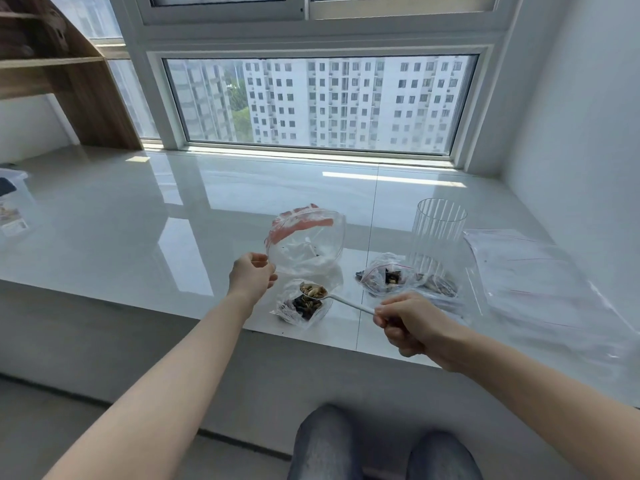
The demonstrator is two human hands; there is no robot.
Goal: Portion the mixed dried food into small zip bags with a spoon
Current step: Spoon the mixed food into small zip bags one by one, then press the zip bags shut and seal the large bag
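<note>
Your left hand pinches the edge of an open small zip bag, holding it raised above the counter with its red-striped mouth gaping toward you. Your right hand grips the handle end of a white plastic spoon; its bowl carries a heap of mixed dried food, pale and dark pieces. The spoon bowl sits just below the held bag, over the source bag lying open on the counter near the front edge.

Step in hand, as judged: a scoop is loaded and is in transfer to the held bag; that bag looks nearly empty.

Next move calls for lifting the spoon level to the bag's mouth, passing the bowl inside the rim, then tipping. Keep the mouth spread; the film is limp and may fold shut.

Further right: two filled zip bags, a ribbed clear glass behind them, and a stack of unused zip bags.
</note>
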